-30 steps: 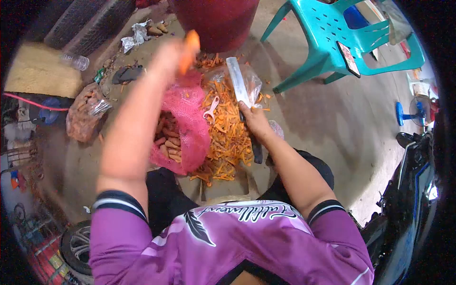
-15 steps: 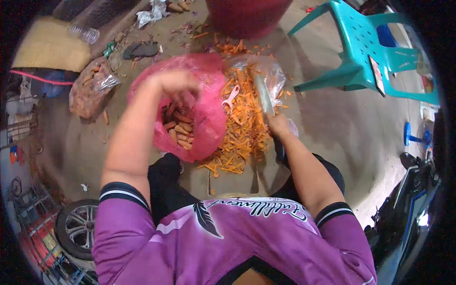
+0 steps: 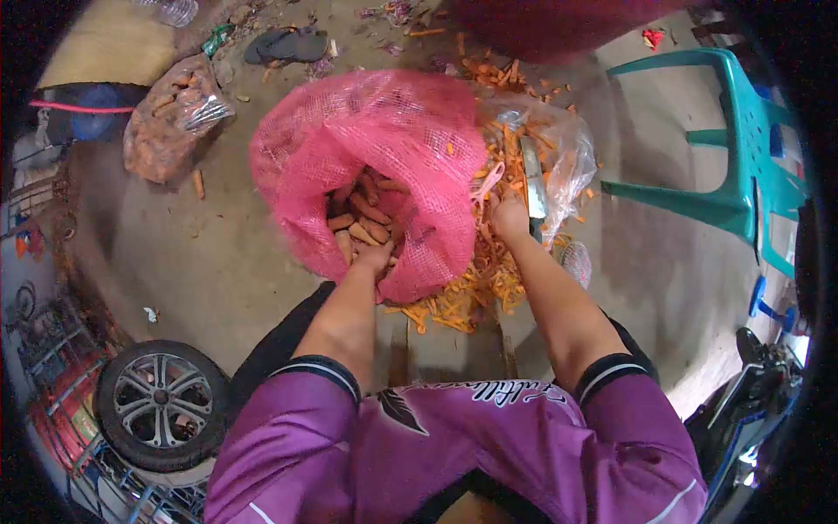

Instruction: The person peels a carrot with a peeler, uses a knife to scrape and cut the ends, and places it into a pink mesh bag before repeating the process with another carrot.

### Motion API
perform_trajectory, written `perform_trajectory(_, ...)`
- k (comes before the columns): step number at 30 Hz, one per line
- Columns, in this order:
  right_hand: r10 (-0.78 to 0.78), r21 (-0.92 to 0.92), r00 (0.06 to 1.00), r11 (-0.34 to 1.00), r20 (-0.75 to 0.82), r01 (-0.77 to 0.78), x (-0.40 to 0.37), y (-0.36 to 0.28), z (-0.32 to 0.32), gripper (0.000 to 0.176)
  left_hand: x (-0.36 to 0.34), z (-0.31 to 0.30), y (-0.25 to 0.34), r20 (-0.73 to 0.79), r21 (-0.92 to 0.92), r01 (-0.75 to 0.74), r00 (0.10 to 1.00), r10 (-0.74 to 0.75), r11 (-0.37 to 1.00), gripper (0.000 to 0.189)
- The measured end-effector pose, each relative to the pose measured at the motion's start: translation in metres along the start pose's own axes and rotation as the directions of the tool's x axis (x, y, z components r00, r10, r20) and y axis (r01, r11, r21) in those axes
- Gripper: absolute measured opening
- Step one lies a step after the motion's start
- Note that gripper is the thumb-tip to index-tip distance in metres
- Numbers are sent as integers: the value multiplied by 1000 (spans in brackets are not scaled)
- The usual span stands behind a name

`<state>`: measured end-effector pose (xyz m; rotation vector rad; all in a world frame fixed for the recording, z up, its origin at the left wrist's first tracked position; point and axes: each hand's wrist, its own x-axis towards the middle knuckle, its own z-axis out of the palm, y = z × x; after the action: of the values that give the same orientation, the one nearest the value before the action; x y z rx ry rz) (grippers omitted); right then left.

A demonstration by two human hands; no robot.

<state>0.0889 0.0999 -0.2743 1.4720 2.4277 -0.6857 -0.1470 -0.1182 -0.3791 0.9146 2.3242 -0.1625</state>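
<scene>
My left hand (image 3: 375, 256) is inside the mouth of a pink mesh bag (image 3: 375, 113), touching brown, unpeeled carrots (image 3: 371, 210); its fingertips are hidden among them. Over a pile of orange peelings and pieces (image 3: 445, 306) is my right hand (image 3: 509, 217), close beside a pink peeler (image 3: 489, 182). Whether its fingers grip the peeler is too small to tell. A knife (image 3: 534, 179) with a wide blade lies just right of that hand, on the pile and a clear plastic bag (image 3: 572, 157).
A clear bag of carrots (image 3: 166, 131) and a dark sandal (image 3: 286, 45) are at the upper left. On the right stands a green plastic chair (image 3: 681, 183). A red tub (image 3: 559, 26) is at the top, a wheel (image 3: 161, 397) at lower left, a motorcycle (image 3: 742, 410) at lower right.
My left hand has come down from above the pink bag into its opening. My right hand has let go of the knife and moved left of its handle. The view has shifted.
</scene>
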Motion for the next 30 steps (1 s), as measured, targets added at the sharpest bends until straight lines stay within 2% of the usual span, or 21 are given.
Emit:
perform_trajectory(1,108,90,994,990,13,-109,6,-8,1,43,-16,-11,18,-23,-117,78,996,-81,990,67)
perform_trajectory(3,319,258,945,910,68,-325,15,-17,4,46,-34,-54,40,112,-450,314,949,-296,836,77)
perform_trajectory(4,345,258,926,891,151,-374,15,-22,-8,55,-41,-78,48,286,-610,471,881,-378,637,83)
perform_trajectory(5,326,236,936,907,131,-348,15,-20,-7,58,-42,-88,54,367,-708,530,841,-397,467,85)
perform_trajectory(6,304,212,946,923,112,-321,14,-17,-4,60,-44,-98,60,445,-769,575,795,-413,277,86)
perform_trajectory(7,279,189,956,938,92,-292,14,-15,-3,63,-44,-102,64,422,-831,530,798,-430,169,82)
perform_trajectory(9,185,110,979,975,83,-193,17,-6,8,66,-39,-96,58,213,-892,371,849,-483,258,72)
perform_trajectory(11,111,43,990,992,86,-115,18,-6,9,68,-25,-66,33,-171,-763,156,887,-430,627,60)
perform_trajectory(12,90,14,992,996,90,-92,16,-9,1,69,-17,-52,20,-194,-759,129,891,-411,638,50)
perform_trajectory(14,145,50,985,987,98,-150,15,-13,-2,70,-2,-33,3,-240,-745,72,899,-367,664,34)
perform_trajectory(16,286,173,950,937,123,-304,16,-14,6,70,-2,-77,23,-5,-486,309,934,-356,817,36)
perform_trajectory(17,286,213,954,930,86,-298,17,-11,12,69,-3,-106,36,110,-317,390,921,-375,865,37)
perform_trajectory(18,288,252,956,922,54,-292,18,-5,20,69,-3,-121,45,-208,-284,204,941,-268,937,46)
perform_trajectory(19,290,290,957,914,22,-284,20,-3,24,69,-3,-137,53,-499,-190,29,858,-123,981,56)
perform_trajectory(20,229,284,970,928,78,-242,11,-13,1,57,-5,-161,63,-586,-65,4,809,-41,998,58)
perform_trajectory(21,236,305,971,922,40,-237,7,-13,1,54,-7,-186,73,-662,64,2,748,41,998,59)
perform_trajectory(22,243,326,970,917,1,-230,5,-11,1,51,-1,-201,75,-708,143,60,704,60,988,58)
perform_trajectory(24,275,421,958,881,-83,-217,3,-4,7,44,18,-218,60,-654,122,262,747,-121,957,56)
perform_trajectory(26,258,449,965,869,-51,-209,-1,3,10,42,41,-231,35,-420,32,327,862,-284,944,54)
perform_trajectory(27,253,464,967,861,-33,-209,-2,5,11,41,50,-236,26,-296,-13,333,899,-321,943,52)
perform_trajectory(30,269,495,963,836,4,-235,-4,6,2,43,64,-253,19,-171,-72,287,940,-296,955,49)
